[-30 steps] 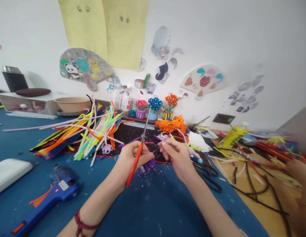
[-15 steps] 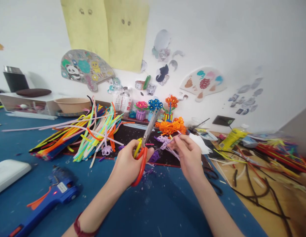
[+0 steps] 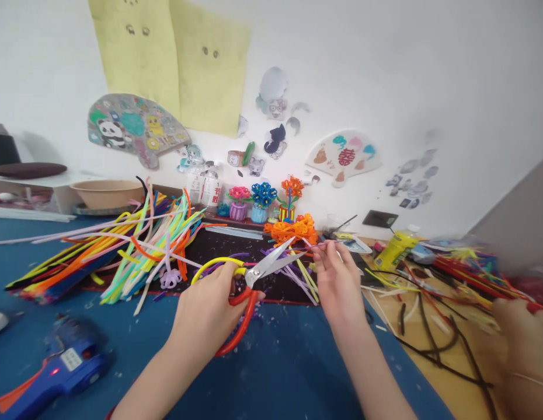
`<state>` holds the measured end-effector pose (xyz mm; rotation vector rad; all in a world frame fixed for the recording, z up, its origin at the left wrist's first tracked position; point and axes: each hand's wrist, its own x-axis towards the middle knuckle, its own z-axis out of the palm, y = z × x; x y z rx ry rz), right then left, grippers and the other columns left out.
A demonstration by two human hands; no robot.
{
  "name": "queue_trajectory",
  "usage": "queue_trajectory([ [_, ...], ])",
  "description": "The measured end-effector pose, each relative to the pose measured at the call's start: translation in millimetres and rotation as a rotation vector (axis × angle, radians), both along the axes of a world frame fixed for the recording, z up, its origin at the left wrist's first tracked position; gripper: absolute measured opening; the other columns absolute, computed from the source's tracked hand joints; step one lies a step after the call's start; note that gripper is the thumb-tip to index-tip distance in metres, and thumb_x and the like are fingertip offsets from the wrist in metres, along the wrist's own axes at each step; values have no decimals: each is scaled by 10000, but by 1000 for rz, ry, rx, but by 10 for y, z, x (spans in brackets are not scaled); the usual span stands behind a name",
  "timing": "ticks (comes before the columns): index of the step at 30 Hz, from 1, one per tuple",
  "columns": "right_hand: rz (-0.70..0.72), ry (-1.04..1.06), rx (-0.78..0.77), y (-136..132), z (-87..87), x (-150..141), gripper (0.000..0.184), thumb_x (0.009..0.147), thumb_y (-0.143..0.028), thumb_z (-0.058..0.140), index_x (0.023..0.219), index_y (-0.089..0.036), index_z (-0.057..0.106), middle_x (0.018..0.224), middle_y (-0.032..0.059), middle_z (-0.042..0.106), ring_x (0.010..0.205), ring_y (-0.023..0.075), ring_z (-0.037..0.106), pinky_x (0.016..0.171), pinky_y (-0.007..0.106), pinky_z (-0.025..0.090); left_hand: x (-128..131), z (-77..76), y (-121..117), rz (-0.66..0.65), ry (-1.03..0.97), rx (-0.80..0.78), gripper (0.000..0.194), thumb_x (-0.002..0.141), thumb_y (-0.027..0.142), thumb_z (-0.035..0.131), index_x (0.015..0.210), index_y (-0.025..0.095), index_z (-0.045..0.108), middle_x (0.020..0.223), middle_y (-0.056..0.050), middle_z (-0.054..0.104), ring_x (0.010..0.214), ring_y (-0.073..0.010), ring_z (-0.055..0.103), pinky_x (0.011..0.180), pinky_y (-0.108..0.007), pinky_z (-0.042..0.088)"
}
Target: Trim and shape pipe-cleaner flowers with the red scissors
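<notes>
Over table (image 3: 293, 361) | left fingers (image 3: 225, 280) grip scissors (image 3: 257, 273) slanting away rightward | right fingers (image 3: 331, 252) pinch strip (image 3: 319, 245)

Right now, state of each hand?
Left hand: closed around the scissors, blades apart.
Right hand: closed, fingertips pinching a thin purple strip.

The left hand (image 3: 205, 309) and the right hand (image 3: 339, 286) are both observed to be bare. The left forearm (image 3: 162, 376) and the right forearm (image 3: 372, 367) are likewise left uncovered as far as the lower edge of the view; both are slender in build and narrowed toward the hand. On the left forearm a dark red band (image 3: 110, 414) is noted, of which only a sliver is shown; its material cannot be determined.
</notes>
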<state>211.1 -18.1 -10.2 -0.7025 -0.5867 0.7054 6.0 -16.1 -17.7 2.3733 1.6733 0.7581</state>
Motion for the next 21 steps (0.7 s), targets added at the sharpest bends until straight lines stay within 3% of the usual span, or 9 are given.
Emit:
queue_trajectory([
  [12, 35, -5, 114, -34, 47, 25, 183, 682, -258, 790, 750, -190, 635, 722, -43, 630, 688, 81, 618, 725, 224, 494, -28, 17, 28, -29, -27, -117, 298, 760, 538, 578, 884, 267, 578, 822, 2, 699, 764, -236, 661, 602, -276, 380],
  [21, 35, 6, 123, -21, 28, 52, 180, 681, -261, 798, 744, -193, 644, 716, -42, 629, 690, 79, 605, 713, 219, 497, -40, 23, 39, -47, -17, -131, 254, 774, 494, 570, 898, 276, 608, 825, -3, 717, 801, -241, 676, 607, -255, 367],
])
